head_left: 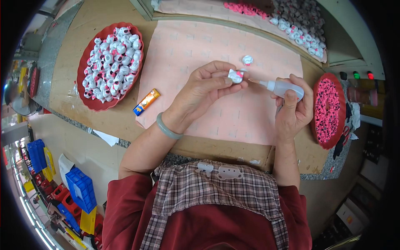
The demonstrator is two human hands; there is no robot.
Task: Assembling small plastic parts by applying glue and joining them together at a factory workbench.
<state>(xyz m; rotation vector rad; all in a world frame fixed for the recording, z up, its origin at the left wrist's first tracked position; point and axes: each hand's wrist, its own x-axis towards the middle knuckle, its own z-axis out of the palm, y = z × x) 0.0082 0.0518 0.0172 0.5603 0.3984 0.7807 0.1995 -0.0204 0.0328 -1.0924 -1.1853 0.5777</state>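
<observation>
Between the thumb and fingers of my left hand (208, 83) is a small white cat-head figure (236, 76) with a pink bow. My right hand (293, 102) wraps round a translucent squeeze bottle (286, 90), held tilted with its thin nozzle (257, 81) pointing left at the figure. Whether the tip touches the figure is hard to tell. Just beyond, another white piece (247, 61) with a spot of pink lies on the pale pink sheet (200, 121). A small yellow, orange and blue packet (146, 102) lies left of my left wrist.
At the left stands a red scalloped tray (141, 62) heaped with white figures. A second red tray (342, 89) at the right holds small pink and black pieces (327, 110). On a shelf (200, 20) at the back lie rows of white pieces (298, 34) and pink pieces (246, 9).
</observation>
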